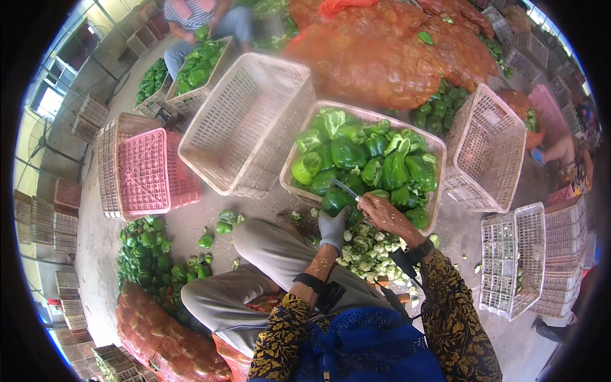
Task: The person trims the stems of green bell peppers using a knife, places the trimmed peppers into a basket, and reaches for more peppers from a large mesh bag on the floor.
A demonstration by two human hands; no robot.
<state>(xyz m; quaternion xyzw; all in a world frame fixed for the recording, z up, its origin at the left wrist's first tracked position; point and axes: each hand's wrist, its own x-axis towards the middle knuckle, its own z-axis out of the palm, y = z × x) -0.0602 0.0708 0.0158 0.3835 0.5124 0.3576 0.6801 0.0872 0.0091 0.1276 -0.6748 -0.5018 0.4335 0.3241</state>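
Observation:
My left hand [334, 228], in a grey glove, is closed on a green bell pepper [337, 200] at the near edge of a full crate. Just right of it, my bare right hand [380, 213] grips a small knife [345, 188], whose blade lies over the pepper. Behind both hands, the pale plastic crate [440, 172] holds many green bell peppers, several showing hollow cut tops. Below my hands lies a heap of pale pepper cores [369, 251]. The knife's handle is mostly hidden in my right fist.
Pale crates [248, 121] stand left and right [487, 149] of the full one, with a pink crate [145, 172] further left. Red mesh sacks [369, 57] lie behind. Loose peppers [143, 248] and another sack [168, 334] are at left. A seated person [207, 25] handles peppers at far left.

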